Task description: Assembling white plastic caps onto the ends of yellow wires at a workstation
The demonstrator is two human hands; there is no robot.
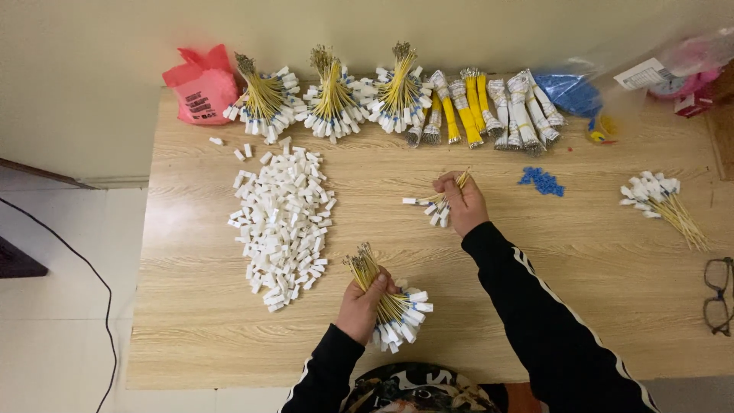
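Flanking hands, white connector pile [281,218], blue bits [541,181]

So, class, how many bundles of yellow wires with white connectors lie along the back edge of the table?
3, side by side at the back left: left bundle, middle bundle, right bundle, beside the pink bag.

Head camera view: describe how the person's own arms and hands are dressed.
Both arms wear long black sleeves, the left sleeve and the right sleeve, each with thin white stripes running along its length. The left hand and right hand are bare: no gloves, rings or watch show.
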